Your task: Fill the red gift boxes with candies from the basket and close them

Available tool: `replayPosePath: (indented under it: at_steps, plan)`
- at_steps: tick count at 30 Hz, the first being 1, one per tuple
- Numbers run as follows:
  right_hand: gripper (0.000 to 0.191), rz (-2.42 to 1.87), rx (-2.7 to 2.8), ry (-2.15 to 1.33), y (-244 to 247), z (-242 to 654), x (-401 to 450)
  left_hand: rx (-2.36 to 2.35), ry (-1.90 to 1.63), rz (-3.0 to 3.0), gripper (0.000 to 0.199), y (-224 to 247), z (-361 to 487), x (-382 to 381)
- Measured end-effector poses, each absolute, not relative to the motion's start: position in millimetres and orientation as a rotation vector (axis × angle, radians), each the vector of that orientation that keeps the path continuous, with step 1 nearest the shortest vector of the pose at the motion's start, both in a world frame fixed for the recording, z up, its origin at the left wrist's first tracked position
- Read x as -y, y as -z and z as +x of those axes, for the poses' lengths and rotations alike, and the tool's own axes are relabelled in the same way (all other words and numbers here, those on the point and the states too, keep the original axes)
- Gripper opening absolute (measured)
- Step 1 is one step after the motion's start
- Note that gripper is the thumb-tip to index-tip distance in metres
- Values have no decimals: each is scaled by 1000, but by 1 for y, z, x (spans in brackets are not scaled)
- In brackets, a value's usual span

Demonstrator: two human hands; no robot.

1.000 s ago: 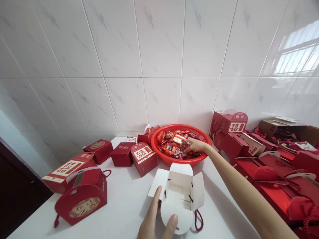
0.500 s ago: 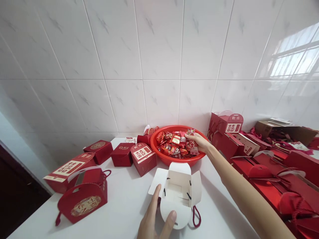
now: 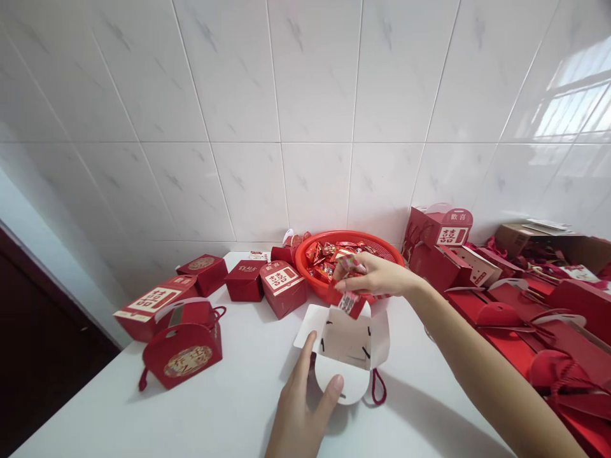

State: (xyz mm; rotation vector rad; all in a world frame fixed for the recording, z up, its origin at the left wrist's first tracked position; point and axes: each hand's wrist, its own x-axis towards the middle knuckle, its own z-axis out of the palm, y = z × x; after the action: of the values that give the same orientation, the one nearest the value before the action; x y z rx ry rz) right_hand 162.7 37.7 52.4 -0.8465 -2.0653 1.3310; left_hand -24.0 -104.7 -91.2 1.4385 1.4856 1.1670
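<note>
the white box (image 3: 346,346) has bare tabletop (image 3: 258,375) to its left; its mouth faces up, long axis unclear. the left hand (image 3: 303,407), thumb and forefinger parted, holds its near-left corner; the right hand (image 3: 377,277) pinches a red packet (image 3: 352,306), slanting downward by the box's far flap.

The bare left hand (image 3: 300,404) grips with thumb (image 3: 330,393) and straight forefinger (image 3: 304,362) parted in a V. Beyond and right of that grip, the bare right hand (image 3: 375,277) points leftward, fingers bent into a pinch; behind this pinch, past the bent wrist (image 3: 411,285), the slender bare right forearm (image 3: 472,346) slants back rightward.
</note>
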Motion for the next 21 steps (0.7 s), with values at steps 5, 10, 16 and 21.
replayPosePath:
  at_steps: [5, 10, 16, 21]
  plan:
    - [32, -942, 2099, -1270, -48, 151, -19, -1464, -1160, 1456, 70, 88, -24, 107]
    - [45, -906, 2094, -1369, -43, 144, -11, -1466, -1120, 1502, 70, 90, -26, 106]
    - [56, -964, 2234, -969, -34, 141, -13, -1457, -1062, 1567, 74, 97, -30, 101]
    - [58, -827, 2107, -1015, -33, 138, -13, -1449, -1067, 1581, 75, 99, -30, 100]
